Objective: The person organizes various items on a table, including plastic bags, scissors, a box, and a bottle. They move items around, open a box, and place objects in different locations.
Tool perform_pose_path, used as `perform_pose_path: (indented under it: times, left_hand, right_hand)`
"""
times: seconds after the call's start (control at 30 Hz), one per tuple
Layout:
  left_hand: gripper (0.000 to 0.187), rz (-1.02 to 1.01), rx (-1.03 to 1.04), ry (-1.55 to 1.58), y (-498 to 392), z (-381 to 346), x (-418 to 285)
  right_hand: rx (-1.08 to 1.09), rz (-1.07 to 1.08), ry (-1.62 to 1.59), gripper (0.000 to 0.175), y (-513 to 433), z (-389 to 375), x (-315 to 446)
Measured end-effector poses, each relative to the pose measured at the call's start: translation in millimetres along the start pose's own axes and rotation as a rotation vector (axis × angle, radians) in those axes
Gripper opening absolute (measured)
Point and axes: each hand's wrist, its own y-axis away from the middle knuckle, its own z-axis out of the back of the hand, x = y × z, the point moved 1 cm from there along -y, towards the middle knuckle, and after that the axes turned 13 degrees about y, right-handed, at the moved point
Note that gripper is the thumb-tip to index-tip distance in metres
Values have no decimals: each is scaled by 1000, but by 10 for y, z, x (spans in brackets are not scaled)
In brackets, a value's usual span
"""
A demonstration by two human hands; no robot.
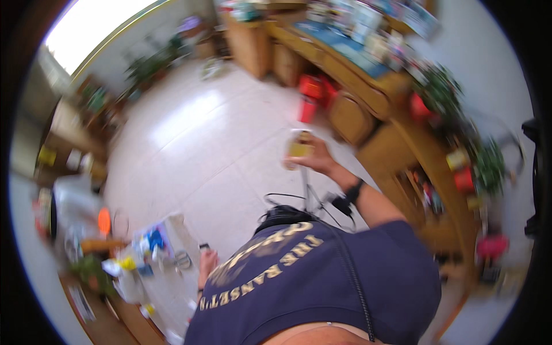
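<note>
My right hand [317, 156] is stretched out in front of me, its fingers wrapped around a clear glass or plastic container [299, 150] with something yellow in or on it. Blur hides which. A black band with a dark device circles that wrist. Close to my body at lower left, my left hand [208, 261] is curled around a small dark object [204, 247], too blurred to name. The hand is beside a light tabletop [168, 276], where scissors [183, 260] lie among small items.
Ahead to the right runs a wooden desk [345, 92] with a blue top and a red item [311, 95] beneath it. Potted plants [440, 92] line the right side; others [148, 67] stand under the window. Black cables [284, 213] lie against my front. Tiled floor [181, 159] stretches ahead.
</note>
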Motion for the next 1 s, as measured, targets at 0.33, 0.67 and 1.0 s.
perform_pose_path:
  times: [0.33,0.67,1.0]
  left_hand:
    - [27,45,-332,-307,-785,-1304,-1378]
    - [22,245,-421,-311,-1390,-1085,-1677]
    - [25,204,-432,-173,-2813,-505,-2641]
  right_hand:
    - [-39,-148,87,59,-544,373,-1383]
    - [94,-63,-33,72,-2145,-146,-1404]
    - [145,105,3,63,-4234,-1191,-699]
